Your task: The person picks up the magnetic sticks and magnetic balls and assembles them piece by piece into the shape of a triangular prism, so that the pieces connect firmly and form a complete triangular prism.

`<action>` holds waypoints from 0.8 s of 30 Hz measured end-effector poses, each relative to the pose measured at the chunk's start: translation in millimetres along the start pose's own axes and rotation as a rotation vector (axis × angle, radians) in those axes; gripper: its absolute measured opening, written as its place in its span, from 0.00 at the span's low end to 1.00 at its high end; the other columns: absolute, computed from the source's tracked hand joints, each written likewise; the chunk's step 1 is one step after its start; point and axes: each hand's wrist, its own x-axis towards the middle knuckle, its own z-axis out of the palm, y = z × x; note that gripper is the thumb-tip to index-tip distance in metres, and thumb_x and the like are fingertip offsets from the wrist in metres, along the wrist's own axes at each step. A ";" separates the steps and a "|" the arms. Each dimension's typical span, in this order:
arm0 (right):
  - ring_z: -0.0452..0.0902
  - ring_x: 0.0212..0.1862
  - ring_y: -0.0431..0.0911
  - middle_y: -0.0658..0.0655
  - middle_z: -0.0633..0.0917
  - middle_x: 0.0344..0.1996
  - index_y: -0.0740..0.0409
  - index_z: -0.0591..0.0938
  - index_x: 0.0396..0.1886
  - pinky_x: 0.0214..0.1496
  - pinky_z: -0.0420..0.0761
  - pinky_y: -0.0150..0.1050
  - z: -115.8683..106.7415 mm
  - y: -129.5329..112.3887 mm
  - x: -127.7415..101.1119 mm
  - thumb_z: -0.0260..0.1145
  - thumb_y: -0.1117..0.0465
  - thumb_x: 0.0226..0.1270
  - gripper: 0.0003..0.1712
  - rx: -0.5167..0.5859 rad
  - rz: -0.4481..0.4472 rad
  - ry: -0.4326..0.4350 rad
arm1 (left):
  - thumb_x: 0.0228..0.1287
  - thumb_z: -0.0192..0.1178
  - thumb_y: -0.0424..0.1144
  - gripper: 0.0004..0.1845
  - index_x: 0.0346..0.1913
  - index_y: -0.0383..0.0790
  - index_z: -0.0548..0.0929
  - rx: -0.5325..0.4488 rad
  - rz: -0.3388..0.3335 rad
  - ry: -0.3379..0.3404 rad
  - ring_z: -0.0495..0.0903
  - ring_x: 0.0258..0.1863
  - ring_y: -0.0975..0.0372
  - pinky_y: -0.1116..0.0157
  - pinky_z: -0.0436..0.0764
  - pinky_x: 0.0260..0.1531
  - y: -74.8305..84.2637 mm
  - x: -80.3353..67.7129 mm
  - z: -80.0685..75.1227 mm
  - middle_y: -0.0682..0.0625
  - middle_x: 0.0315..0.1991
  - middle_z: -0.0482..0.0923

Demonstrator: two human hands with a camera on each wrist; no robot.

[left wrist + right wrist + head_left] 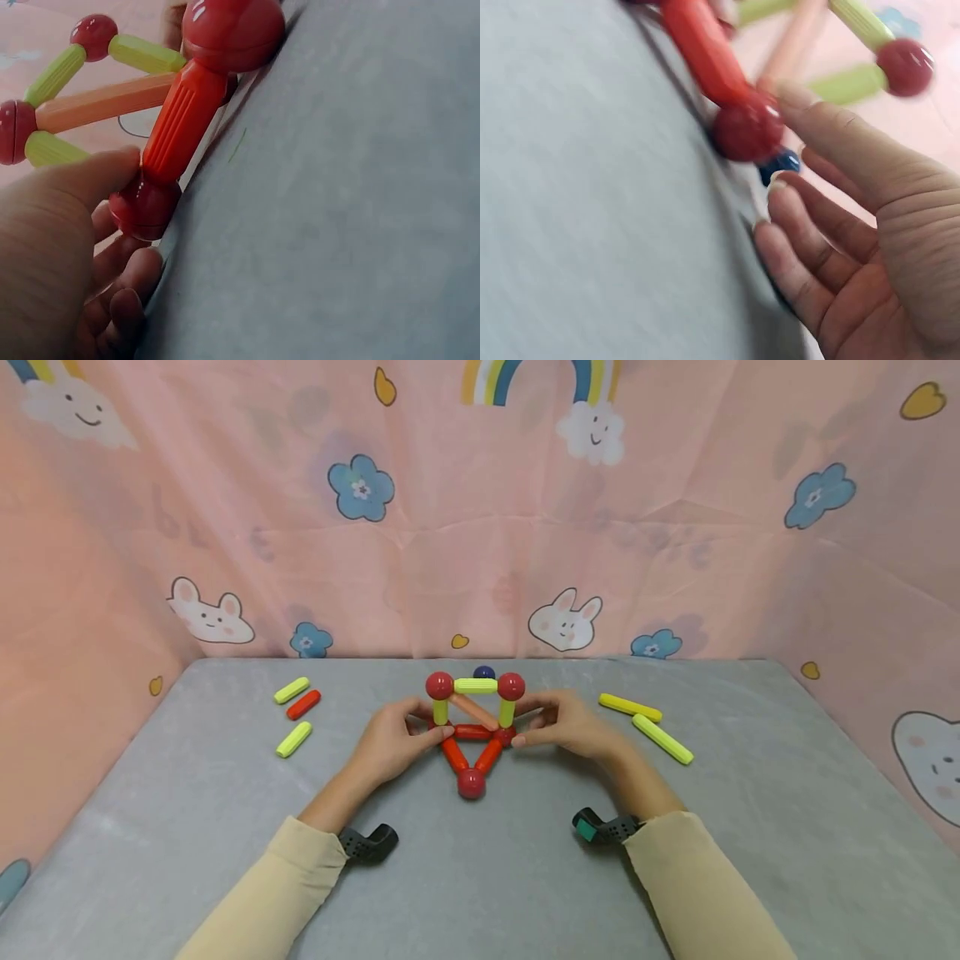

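A ball-and-stick toy frame point(471, 732) stands on the table between both hands. Its base is a triangle of red sticks, with one red ball point(471, 783) at the front. Yellow-green sticks rise to two upper red balls, joined by a yellow-green stick point(476, 686); an orange stick point(474, 712) crosses diagonally. My left hand point(393, 741) pinches the lower left ball point(146, 208), thumb on its near side. On the opposite side, the thumb and fingers of my right hand point(566, 724) hold the lower right ball point(748, 129); blur hides the exact contact.
A dark blue ball point(483, 672) sits behind the frame. To the left lie a red stick point(303, 705) and two yellow-green sticks, one nearer point(293, 739). Two longer yellow sticks point(662, 739) lie at the right. A pink patterned cloth point(450, 560) hangs behind the table.
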 end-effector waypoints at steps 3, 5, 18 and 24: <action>0.79 0.45 0.49 0.59 0.85 0.57 0.56 0.82 0.59 0.47 0.80 0.35 -11.6 3.7 -4.8 0.77 0.55 0.59 0.28 -0.037 0.031 0.015 | 0.62 0.70 0.47 0.15 0.48 0.43 0.86 0.008 0.027 -0.018 0.79 0.33 0.59 0.66 0.77 0.32 -0.9 -0.5 -0.3 0.48 0.43 0.86; 0.79 0.47 0.49 0.58 0.85 0.58 0.55 0.83 0.59 0.48 0.81 0.36 -16.0 5.0 -6.7 0.77 0.54 0.59 0.28 -0.050 0.046 0.017 | 0.62 0.70 0.46 0.15 0.49 0.44 0.86 0.000 0.039 -0.030 0.80 0.35 0.58 0.66 0.79 0.34 -1.8 -0.6 -0.5 0.47 0.45 0.86; 0.80 0.38 0.46 0.55 0.89 0.43 0.52 0.88 0.48 0.42 0.79 0.36 12.7 4.3 -1.7 0.76 0.53 0.61 0.16 -0.049 -0.061 0.105 | 0.68 0.65 0.47 0.20 0.60 0.44 0.81 0.331 0.064 -0.238 0.81 0.49 0.54 0.54 0.82 0.49 14.1 6.6 -40.2 0.46 0.55 0.83; 0.77 0.34 0.47 0.55 0.87 0.35 0.54 0.88 0.46 0.34 0.74 0.32 17.2 9.6 -2.5 0.77 0.58 0.60 0.15 -0.001 -0.103 0.145 | 0.65 0.64 0.41 0.21 0.57 0.33 0.81 0.637 -0.179 -0.153 0.82 0.51 0.44 0.45 0.80 0.49 22.1 -7.3 -103.3 0.35 0.53 0.83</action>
